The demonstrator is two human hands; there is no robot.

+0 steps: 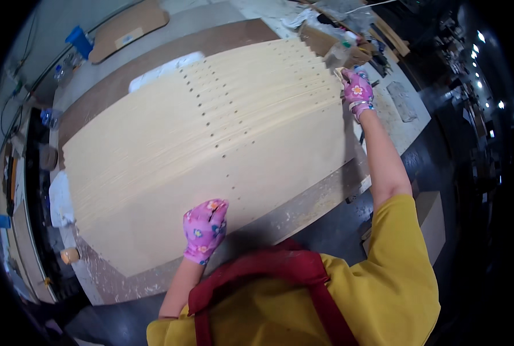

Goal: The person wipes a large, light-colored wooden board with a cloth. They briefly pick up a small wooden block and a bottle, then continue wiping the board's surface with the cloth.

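Observation:
A wide stack of pale wooden panels [170, 144] lies fanned in overlapping steps on the worktable, with rows of small dark holes across it. My left hand [205, 228], in a pink flowered glove, is closed over the nearest panel's front part; a thin dark line shows at its fingers, and what they hold, if anything, I cannot make out. At the stack's far right edge is my right hand [358, 91], in a matching glove. Its fingers close on a small pale yellowish piece [340, 75], which looks folded and is partly hidden by the glove.
Behind the right hand, a cardboard box [320, 43] stands among bottles and loose tools. A grey block-like piece [402, 101] lies on the table's right side. A blue container [79, 41] and a brown board [130, 29] are at the back left. A small round wooden piece [70, 255] sits at the left edge.

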